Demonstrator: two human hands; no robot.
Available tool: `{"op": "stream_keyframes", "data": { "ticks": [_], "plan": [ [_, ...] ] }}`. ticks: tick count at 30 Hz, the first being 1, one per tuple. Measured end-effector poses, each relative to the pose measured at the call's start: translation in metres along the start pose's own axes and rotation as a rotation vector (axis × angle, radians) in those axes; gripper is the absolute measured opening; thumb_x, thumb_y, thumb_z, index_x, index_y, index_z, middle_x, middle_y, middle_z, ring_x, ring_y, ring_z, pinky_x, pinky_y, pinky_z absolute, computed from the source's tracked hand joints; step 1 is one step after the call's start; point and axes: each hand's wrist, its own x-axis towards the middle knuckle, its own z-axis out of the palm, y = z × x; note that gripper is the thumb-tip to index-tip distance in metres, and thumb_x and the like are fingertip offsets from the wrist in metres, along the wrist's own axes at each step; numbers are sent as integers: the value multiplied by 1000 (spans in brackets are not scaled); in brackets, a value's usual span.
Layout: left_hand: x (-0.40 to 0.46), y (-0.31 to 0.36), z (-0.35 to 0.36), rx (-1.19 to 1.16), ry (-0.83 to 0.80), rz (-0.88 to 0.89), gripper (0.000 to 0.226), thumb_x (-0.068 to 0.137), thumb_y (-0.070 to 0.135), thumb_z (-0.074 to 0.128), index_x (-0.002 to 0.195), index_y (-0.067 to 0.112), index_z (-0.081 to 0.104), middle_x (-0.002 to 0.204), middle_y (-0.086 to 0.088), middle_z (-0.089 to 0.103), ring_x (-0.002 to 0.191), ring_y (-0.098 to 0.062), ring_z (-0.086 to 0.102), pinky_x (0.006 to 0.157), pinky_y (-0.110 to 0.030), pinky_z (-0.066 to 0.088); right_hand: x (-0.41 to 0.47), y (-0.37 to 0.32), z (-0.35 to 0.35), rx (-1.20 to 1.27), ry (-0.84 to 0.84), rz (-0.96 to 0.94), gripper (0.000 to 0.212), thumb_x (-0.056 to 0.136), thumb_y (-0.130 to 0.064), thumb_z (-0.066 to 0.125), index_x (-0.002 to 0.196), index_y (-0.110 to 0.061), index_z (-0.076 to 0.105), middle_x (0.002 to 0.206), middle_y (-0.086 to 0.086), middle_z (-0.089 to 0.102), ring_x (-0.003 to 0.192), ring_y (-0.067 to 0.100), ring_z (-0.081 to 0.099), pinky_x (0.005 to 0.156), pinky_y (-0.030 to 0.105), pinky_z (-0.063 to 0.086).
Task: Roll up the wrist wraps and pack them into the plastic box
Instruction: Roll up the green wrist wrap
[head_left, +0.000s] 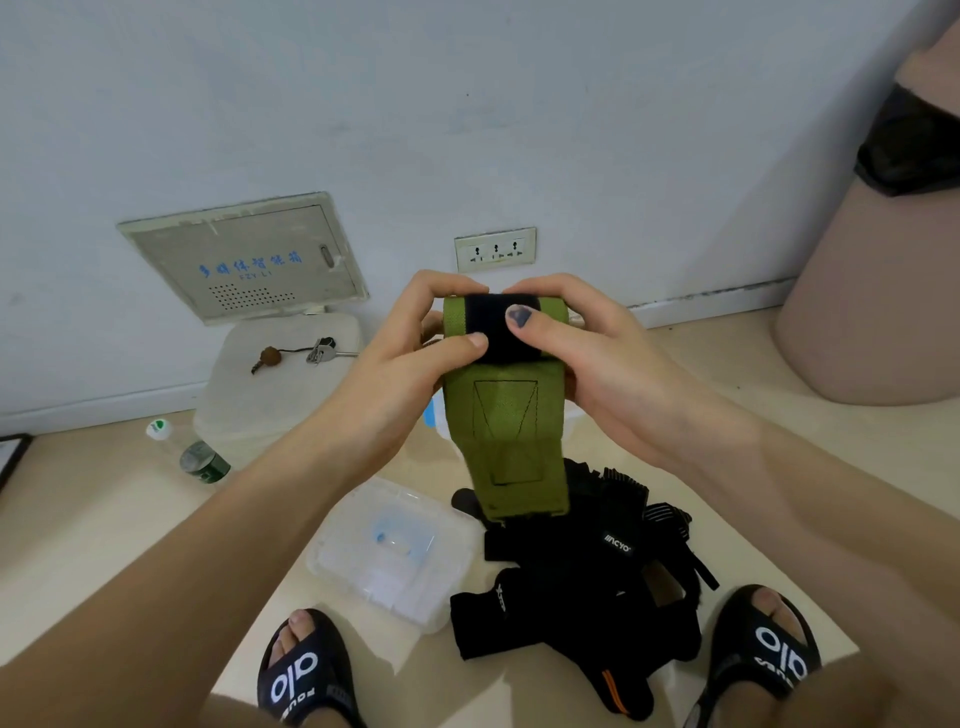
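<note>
A green wrist wrap (506, 415) with a black band at its top is held up in front of me, its upper end partly rolled and its tail hanging down. My left hand (415, 343) grips the roll's left side, thumb on the black band. My right hand (587, 348) grips the right side, thumb pressed on the band too. Below on the floor lies a clear plastic lid or box (395, 551) with a blue patch. A pile of black wraps and gloves (582, 577) lies to its right.
A white plastic container (270, 384) with keys (311, 353) on top stands by the wall. A green bottle (192, 452) lies at its left. A pink bin (878, 291) stands at right. My two feet in black slides (306, 675) are at the bottom.
</note>
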Motion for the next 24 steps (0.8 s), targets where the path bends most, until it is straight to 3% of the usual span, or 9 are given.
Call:
{"op": "stream_keyframes", "data": {
  "ticks": [3,6,8,11,16,20,22,24],
  "plan": [
    [3,-4,6,25,13,-53,33,84,26,59,115,39,58,110,-3,67,102,-18,66,93,-40,55,-1,2,0,43,-6,-26,24,96,-14,70,120,-17,69,105,15,72,95,27,73,83,38,59],
    [5,-5,12,-10,91,-100,30,85,49,56,114,43,60,107,11,70,99,-13,69,105,-60,50,1,6,-1,18,-14,-78,28,92,-11,75,117,-21,71,105,11,73,102,27,72,93,42,58],
    [3,-1,13,-39,101,-147,35,91,52,54,120,32,58,108,6,69,98,-18,69,105,-64,47,1,8,0,-12,-15,-115,32,83,-16,78,113,-27,73,106,7,74,109,29,70,100,46,56],
    [0,4,12,-90,67,-150,22,107,32,50,126,21,54,103,0,70,93,-20,69,96,-56,51,1,9,-1,-33,-16,-149,34,78,-18,77,109,-32,74,106,1,74,112,29,69,103,51,55],
    [0,7,10,-101,57,-140,19,107,17,47,125,22,51,120,-15,63,98,-25,66,94,-55,50,2,6,-3,-155,-30,-113,42,80,-37,81,118,-43,66,115,2,73,112,24,70,103,52,54],
    [-1,6,7,-90,44,-114,31,91,22,54,122,26,50,110,-12,61,95,-27,64,85,-49,47,1,3,0,-161,-31,-68,17,100,-38,65,116,-38,67,108,9,76,102,26,74,95,55,58],
    [-1,4,8,-85,57,-105,38,82,22,52,119,28,49,111,-12,60,92,-27,62,82,-48,45,0,4,1,-158,-33,-107,17,98,-35,66,115,-37,68,110,14,75,105,35,71,96,61,55],
    [0,2,10,-106,84,-100,41,79,22,51,119,31,48,114,-10,59,92,-24,63,80,-46,47,-2,4,1,-126,-35,-129,22,93,-33,68,115,-36,69,112,14,74,108,36,70,96,56,57]
  ]
}}
